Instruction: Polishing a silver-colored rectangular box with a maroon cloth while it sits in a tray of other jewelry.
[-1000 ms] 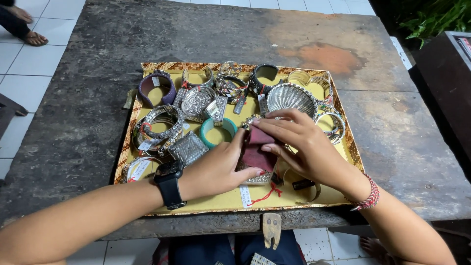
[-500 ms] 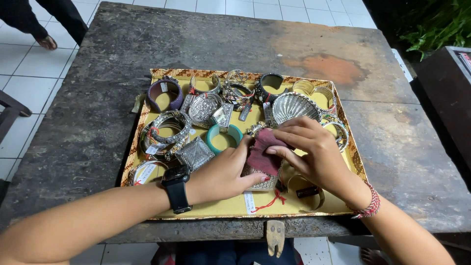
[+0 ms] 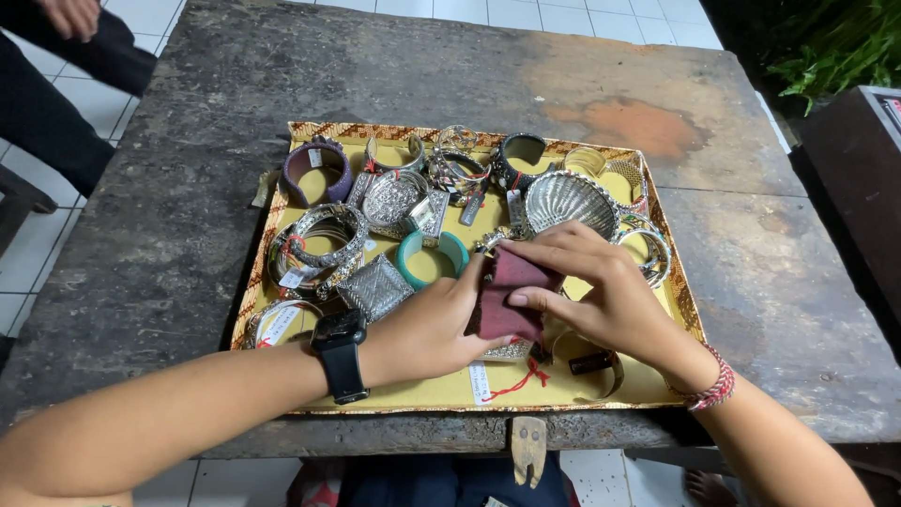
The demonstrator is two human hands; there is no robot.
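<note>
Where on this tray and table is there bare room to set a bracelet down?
On the tray, only the front strip below both hands, left hand and right hand, is fairly bare. Its back and left are crowded with bangles. The table behind the tray lies bare, as does its right side.

Both hands press a folded maroon cloth (image 3: 507, 293) over a silver bracelet: left hand (image 3: 427, 329) beside it, right hand (image 3: 601, 291) on top, above a yellow-lined jewellery tray (image 3: 422, 394) on a weathered wooden table (image 3: 188, 188).

Left hand (image 3: 427, 329): I am curling it, thumb up. Right hand (image 3: 601, 291): I am pinching, fingers meeting the left's.
</note>
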